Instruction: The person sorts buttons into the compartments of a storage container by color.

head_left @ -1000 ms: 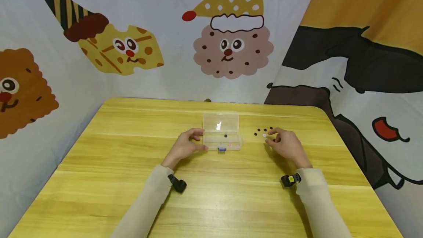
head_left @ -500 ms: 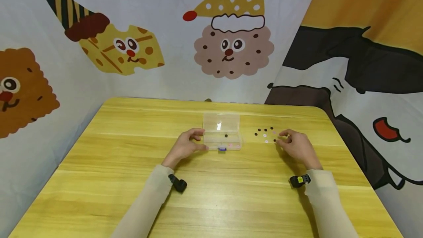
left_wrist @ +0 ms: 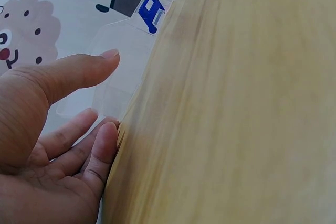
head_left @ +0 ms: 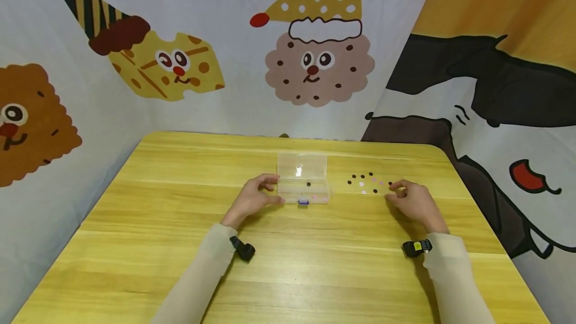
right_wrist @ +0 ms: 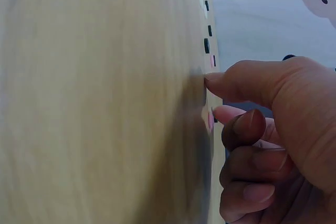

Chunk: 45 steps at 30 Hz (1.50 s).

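Observation:
A small clear plastic box [head_left: 288, 189] with a blue latch [head_left: 303, 203] lies with its lid raised at the back; one black disc and pink pieces are inside. My left hand [head_left: 253, 201] holds its base at the left side, fingers at the back and thumb at the front corner. In the left wrist view the thumb of that hand [left_wrist: 58, 124] overlaps the clear wall. My right hand [head_left: 415, 203] is at a black disc [head_left: 390, 183], rightmost of the loose ones. The right wrist view shows thumb and forefinger of this hand [right_wrist: 278, 129] apart, near a pink disc [right_wrist: 211, 120].
Several loose black, white and pink discs lie between the box and my right hand, among them a white one [head_left: 362, 184] and a black one [head_left: 375, 191]. Behind the back edge of the wooden table [head_left: 202, 136] hangs a printed cloth [head_left: 243, 114].
My right hand has moved to the right past the loose discs, uncovering pink and black ones. The left hand stays at the box.

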Each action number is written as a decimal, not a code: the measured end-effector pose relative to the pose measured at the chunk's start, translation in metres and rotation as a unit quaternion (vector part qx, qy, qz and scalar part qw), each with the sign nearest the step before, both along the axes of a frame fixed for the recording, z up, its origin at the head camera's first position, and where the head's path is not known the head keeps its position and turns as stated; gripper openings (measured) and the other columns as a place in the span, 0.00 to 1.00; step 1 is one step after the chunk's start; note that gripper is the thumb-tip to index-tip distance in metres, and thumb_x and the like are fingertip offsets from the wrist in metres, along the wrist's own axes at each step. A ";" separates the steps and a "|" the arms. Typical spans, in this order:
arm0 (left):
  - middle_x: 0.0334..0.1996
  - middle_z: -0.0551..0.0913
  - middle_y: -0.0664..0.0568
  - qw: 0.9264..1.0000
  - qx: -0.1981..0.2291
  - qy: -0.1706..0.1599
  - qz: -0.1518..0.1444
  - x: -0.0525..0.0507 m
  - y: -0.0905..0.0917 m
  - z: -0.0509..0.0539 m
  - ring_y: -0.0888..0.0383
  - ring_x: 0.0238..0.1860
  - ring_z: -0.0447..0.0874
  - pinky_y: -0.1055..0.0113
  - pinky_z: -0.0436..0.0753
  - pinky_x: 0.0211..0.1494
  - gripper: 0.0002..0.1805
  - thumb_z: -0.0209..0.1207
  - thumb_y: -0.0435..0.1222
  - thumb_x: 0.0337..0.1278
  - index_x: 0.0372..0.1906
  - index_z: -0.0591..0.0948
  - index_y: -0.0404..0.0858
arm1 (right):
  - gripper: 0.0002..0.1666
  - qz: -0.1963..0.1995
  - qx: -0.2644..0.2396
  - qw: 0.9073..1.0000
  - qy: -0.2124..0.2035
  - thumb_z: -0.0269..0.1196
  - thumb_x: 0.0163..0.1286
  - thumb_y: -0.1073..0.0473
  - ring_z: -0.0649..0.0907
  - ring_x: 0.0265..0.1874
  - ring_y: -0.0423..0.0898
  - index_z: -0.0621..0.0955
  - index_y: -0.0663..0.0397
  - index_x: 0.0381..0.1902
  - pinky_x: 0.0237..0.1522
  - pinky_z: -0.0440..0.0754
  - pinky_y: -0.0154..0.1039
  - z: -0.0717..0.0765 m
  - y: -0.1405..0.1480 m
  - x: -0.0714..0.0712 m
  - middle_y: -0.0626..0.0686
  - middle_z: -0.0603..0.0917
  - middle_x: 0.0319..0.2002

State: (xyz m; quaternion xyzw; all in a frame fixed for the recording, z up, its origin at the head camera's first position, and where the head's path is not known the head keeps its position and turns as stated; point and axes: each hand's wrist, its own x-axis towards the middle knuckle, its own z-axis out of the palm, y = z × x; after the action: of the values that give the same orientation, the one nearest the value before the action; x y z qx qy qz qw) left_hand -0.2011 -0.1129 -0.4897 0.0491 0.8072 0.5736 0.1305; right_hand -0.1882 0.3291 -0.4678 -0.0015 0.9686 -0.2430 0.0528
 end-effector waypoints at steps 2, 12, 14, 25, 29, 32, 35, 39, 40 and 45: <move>0.62 0.80 0.52 1.000 0.001 0.000 0.000 0.000 0.000 0.000 0.50 0.59 0.75 0.52 0.74 0.64 0.36 0.78 0.39 0.49 0.66 0.79 0.48 | 0.27 -0.001 0.003 1.000 -0.005 0.65 0.73 0.47 0.79 0.27 0.46 0.80 0.62 0.59 0.31 0.75 0.39 0.001 0.002 0.001 0.61 0.88 0.39; 0.61 0.81 0.52 1.000 0.000 -0.003 -0.001 0.000 0.001 0.000 0.50 0.59 0.76 0.52 0.74 0.64 0.36 0.78 0.40 0.48 0.66 0.79 0.48 | 0.31 -0.010 0.002 1.000 -0.021 0.63 0.74 0.41 0.84 0.36 0.52 0.80 0.61 0.60 0.36 0.80 0.43 0.002 0.016 0.007 0.68 0.87 0.46; 0.61 0.81 0.52 1.000 0.000 -0.004 -0.001 0.000 0.000 0.000 0.50 0.60 0.76 0.51 0.74 0.64 0.36 0.78 0.40 0.48 0.66 0.79 0.48 | 0.32 -0.012 0.002 1.000 -0.021 0.62 0.74 0.39 0.84 0.35 0.51 0.80 0.60 0.60 0.35 0.79 0.43 0.002 0.018 0.009 0.67 0.87 0.46; 0.63 0.80 0.53 1.000 -0.002 -0.005 0.002 0.002 -0.001 0.001 0.50 0.60 0.76 0.51 0.75 0.65 0.37 0.78 0.40 0.49 0.67 0.78 0.48 | 0.28 -0.005 0.007 1.000 -0.001 0.63 0.75 0.42 0.75 0.22 0.46 0.83 0.59 0.56 0.29 0.72 0.39 0.002 0.015 0.008 0.53 0.83 0.26; 0.63 0.80 0.53 1.000 -0.002 -0.003 0.000 0.001 0.000 0.000 0.50 0.61 0.76 0.52 0.75 0.65 0.37 0.78 0.40 0.49 0.67 0.78 0.48 | 0.23 -0.005 0.017 1.000 0.008 0.63 0.75 0.45 0.73 0.21 0.46 0.84 0.58 0.52 0.27 0.69 0.39 0.002 0.015 0.009 0.51 0.80 0.24; 0.63 0.80 0.53 1.000 -0.002 -0.004 -0.002 0.001 0.000 0.001 0.50 0.61 0.76 0.52 0.75 0.65 0.37 0.78 0.40 0.49 0.67 0.78 0.48 | 0.19 -0.007 0.022 1.000 0.016 0.64 0.74 0.47 0.74 0.22 0.46 0.85 0.58 0.49 0.28 0.70 0.39 0.003 0.014 0.009 0.52 0.82 0.26; 0.63 0.80 0.53 1.000 -0.003 -0.006 -0.001 0.001 0.000 0.002 0.50 0.60 0.75 0.52 0.74 0.65 0.37 0.78 0.40 0.49 0.67 0.78 0.48 | 0.18 -0.008 0.022 1.000 0.017 0.65 0.74 0.49 0.75 0.24 0.46 0.86 0.58 0.48 0.28 0.71 0.39 0.003 0.012 0.008 0.53 0.84 0.28; 0.62 0.80 0.53 1.000 -0.004 -0.006 0.000 0.001 0.000 0.002 0.50 0.60 0.76 0.52 0.74 0.64 0.37 0.78 0.39 0.48 0.67 0.78 0.47 | 0.17 -0.011 0.021 1.000 0.017 0.65 0.74 0.50 0.76 0.25 0.47 0.86 0.58 0.48 0.28 0.72 0.39 0.003 0.009 0.007 0.54 0.84 0.29; 0.62 0.80 0.53 1.000 -0.004 -0.006 0.001 0.001 0.000 0.001 0.50 0.60 0.76 0.53 0.74 0.64 0.37 0.78 0.39 0.48 0.67 0.78 0.47 | 0.17 -0.010 0.022 1.000 0.017 0.65 0.74 0.50 0.76 0.25 0.47 0.86 0.58 0.48 0.28 0.72 0.39 0.003 0.009 0.007 0.54 0.84 0.30; 0.63 0.80 0.53 1.000 -0.003 -0.006 0.001 0.001 0.000 0.001 0.50 0.60 0.75 0.52 0.74 0.64 0.37 0.78 0.39 0.49 0.67 0.78 0.47 | 0.15 -0.008 0.027 0.999 0.022 0.65 0.73 0.52 0.77 0.24 0.47 0.86 0.57 0.48 0.28 0.72 0.39 0.002 0.009 0.006 0.54 0.84 0.30</move>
State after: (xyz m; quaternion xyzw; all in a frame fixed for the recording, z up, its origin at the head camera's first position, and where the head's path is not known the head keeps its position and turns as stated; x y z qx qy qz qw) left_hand -0.1999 -0.1128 -0.4885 0.0444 0.8080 0.5718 0.1349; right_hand -0.1820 0.3376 -0.4657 0.0025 0.9757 -0.2171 0.0292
